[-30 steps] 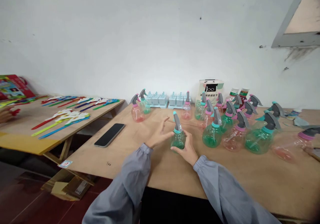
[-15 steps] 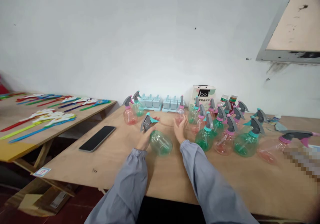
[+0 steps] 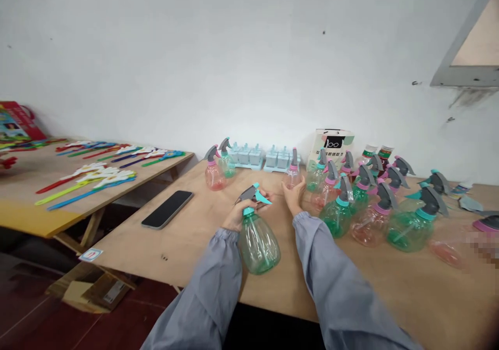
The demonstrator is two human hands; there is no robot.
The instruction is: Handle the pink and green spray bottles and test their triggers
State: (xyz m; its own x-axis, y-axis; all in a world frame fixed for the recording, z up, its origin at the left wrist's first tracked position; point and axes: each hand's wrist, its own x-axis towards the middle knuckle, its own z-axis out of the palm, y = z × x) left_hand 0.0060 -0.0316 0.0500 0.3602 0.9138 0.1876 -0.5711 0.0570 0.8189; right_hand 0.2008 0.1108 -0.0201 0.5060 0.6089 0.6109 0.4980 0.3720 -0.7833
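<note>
A green spray bottle (image 3: 260, 243) with a grey and teal trigger head hangs tilted over the table's front part. My left hand (image 3: 238, 212) is wrapped round its neck, just below the head. Further right and back, my right hand (image 3: 294, 194) is at the lower part of a pink spray bottle (image 3: 293, 172), fingers curved round its base. Several green and pink spray bottles stand close together right of my right hand, the nearest a green one (image 3: 336, 217). At the back left stand a pink bottle (image 3: 214, 176) and a green bottle (image 3: 227, 164).
A black phone (image 3: 167, 209) lies on the wooden table (image 3: 187, 256) at left. Pale blue moulds (image 3: 249, 157) and a printed box (image 3: 329, 147) stand by the wall. On the left table (image 3: 23, 204) are colourful hand-shaped sticks (image 3: 89, 191).
The green bottle in my left hand has swung nearer and more upright. My right hand has closed in round the pink bottle's base. The view has shifted left.
</note>
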